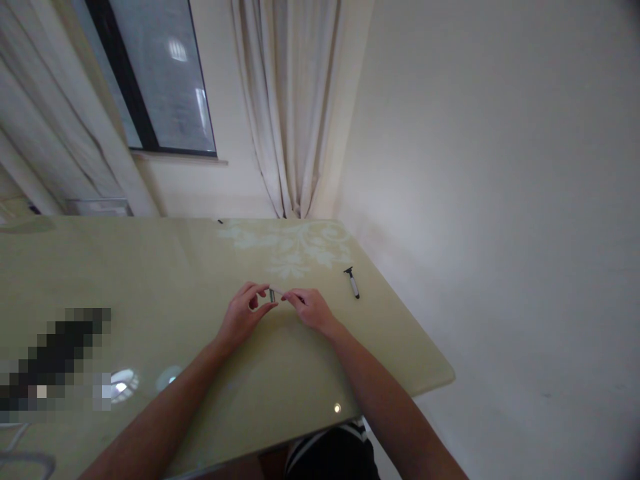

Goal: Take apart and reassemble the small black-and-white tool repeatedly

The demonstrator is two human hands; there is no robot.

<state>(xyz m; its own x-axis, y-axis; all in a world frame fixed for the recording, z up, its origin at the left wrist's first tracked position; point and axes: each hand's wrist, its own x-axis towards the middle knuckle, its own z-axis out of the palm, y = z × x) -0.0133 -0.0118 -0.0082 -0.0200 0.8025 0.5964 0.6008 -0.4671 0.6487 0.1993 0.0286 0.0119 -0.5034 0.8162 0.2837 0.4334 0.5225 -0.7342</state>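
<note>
My left hand [244, 312] is closed, thumb and fingertips pinching the two ends of a small dark rectangular piece [272, 295], which looks like a razor blade cartridge. My right hand [313, 309] is closed around a thin pale stick [277, 291]. The stick's far end meets or nearly meets the top of the small piece; contact is too small to make out. To the right of my hands, a razor [353, 283] with a grey and black handle lies on the table, its black head pointing away from me.
The glossy pale green table [190, 267] has a white floral pattern near its far edge. A small black bit [220, 221] lies at that edge. At the left are a pixelated dark patch and a grey cable [30, 457]. A wall [475, 200] borders the right side.
</note>
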